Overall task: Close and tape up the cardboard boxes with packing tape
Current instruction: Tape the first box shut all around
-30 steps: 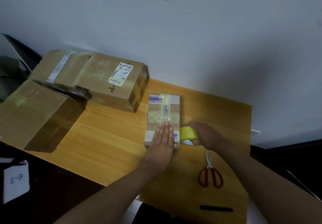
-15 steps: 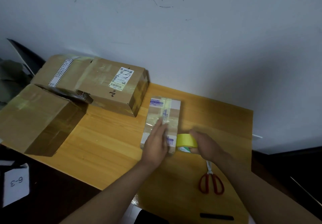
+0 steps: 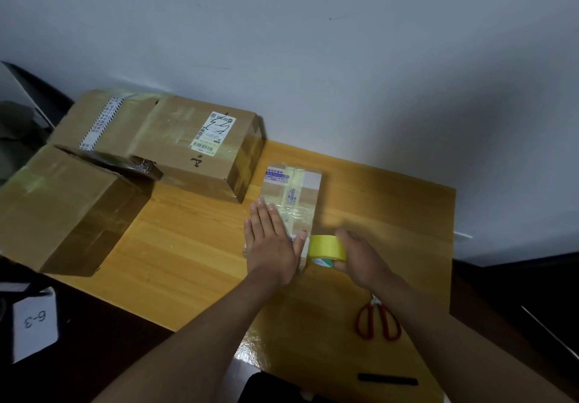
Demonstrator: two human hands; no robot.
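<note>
Two forearms reach in over the wooden table (image 3: 194, 255): left hand (image 3: 271, 246) flat, fingers straight and together, pressing the small box (image 3: 293, 202) mid-table, right hand (image 3: 360, 258) curled round the yellow tape roll (image 3: 327, 247) touching the box's near-right corner.

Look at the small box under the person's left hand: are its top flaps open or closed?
Closed. The small box has a flat top with clear tape along its centre seam, and the left hand lies flat on it.
</note>
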